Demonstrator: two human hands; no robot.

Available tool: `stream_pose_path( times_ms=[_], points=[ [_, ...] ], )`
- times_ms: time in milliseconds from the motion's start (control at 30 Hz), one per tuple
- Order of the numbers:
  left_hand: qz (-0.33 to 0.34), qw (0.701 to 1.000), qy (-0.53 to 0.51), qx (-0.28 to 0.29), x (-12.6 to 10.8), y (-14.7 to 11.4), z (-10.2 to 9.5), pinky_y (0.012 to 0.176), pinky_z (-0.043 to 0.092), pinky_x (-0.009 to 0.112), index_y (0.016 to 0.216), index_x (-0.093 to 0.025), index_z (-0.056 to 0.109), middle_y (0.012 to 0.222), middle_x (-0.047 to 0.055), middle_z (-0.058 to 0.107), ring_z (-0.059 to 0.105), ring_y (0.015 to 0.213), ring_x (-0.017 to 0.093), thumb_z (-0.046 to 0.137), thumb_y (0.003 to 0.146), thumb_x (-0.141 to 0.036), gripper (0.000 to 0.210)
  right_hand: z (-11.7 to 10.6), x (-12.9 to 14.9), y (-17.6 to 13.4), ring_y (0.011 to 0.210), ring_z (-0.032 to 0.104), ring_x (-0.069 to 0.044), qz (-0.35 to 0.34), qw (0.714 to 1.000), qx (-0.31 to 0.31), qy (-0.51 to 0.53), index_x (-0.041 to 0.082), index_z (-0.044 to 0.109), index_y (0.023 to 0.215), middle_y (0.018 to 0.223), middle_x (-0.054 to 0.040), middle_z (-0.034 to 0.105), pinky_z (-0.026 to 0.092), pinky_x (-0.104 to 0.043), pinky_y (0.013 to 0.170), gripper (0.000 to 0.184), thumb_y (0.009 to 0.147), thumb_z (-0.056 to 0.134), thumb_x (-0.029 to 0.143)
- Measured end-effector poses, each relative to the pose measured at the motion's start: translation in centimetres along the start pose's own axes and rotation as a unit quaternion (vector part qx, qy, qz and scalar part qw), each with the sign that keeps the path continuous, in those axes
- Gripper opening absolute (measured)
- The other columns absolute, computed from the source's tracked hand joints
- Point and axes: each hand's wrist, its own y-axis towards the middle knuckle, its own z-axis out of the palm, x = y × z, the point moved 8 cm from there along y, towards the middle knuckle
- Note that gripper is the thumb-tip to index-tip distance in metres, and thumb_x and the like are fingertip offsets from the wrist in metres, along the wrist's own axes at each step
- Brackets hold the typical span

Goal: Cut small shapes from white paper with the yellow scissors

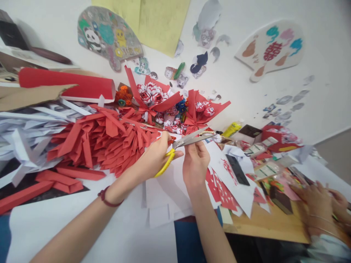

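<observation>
My left hand (pixel 159 153) grips a pair of scissors (pixel 189 140) with yellow handles, its blades pointing right and slightly apart. A dark red bracelet (pixel 105 197) circles that wrist. Just under the blades, my right hand (pixel 196 162) is closed with its fingertips pinched together; whatever they hold is hidden or too small to name. White paper sheets (pixel 167 197) lie below both hands. Beside my left hand is a large pile of folded red paper strips (pixel 109 142). Behind the scissors stand two red-wrapped bouquets of red-and-white paper flowers, one left (pixel 153 95) and one right (pixel 204 109).
Folded white strips (pixel 30 135) heap up at the far left below a red paper roll (pixel 68 86). To the right lie a phone (pixel 237 170), patterned red paper (pixel 223 191) and a yellow bottle (pixel 232 128). Another person's hands (pixel 318 201) work at the right edge.
</observation>
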Motion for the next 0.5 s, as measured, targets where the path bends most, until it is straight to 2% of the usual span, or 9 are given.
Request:
stream_pose_path(
  times_ms=[333,433,500],
  points=[
    [-0.003,1.000,-0.002,0.002,-0.24,-0.34,0.03,0.057,0.034,0.026,0.090,-0.023,0.029,0.079,-0.001,0.048,0.046,0.064,0.015,0.054,0.089,-0.043,0.032,-0.02,-0.19,-0.06,0.088,0.063,-0.014,0.010,1.000,-0.005,0.025,0.017,0.068,0.086,0.090,-0.0026,0.067,0.048,-0.034,0.092,0.016,0.075,0.075,0.026],
    [0.005,0.999,-0.037,-0.016,-0.44,-0.21,-0.03,0.055,0.033,0.025,0.089,-0.022,0.030,0.075,-0.003,0.044,0.042,0.059,0.012,0.057,0.087,-0.043,0.034,0.01,-0.01,-0.06,0.089,0.064,-0.015,0.004,1.000,-0.004,0.012,0.018,0.069,0.087,0.091,-0.0032,0.068,0.049,-0.036,0.094,0.015,0.077,0.073,0.028],
    [-0.018,0.996,-0.073,-0.045,-0.01,-0.02,-0.32,0.053,0.031,0.023,0.089,-0.022,0.032,0.072,-0.004,0.043,0.039,0.056,0.010,0.058,0.086,-0.045,0.035,0.05,0.19,-0.02,0.090,0.065,-0.016,0.000,1.000,0.000,0.009,0.017,0.069,0.087,0.091,-0.0036,0.069,0.050,-0.038,0.095,0.014,0.078,0.073,0.028]
  ],
)
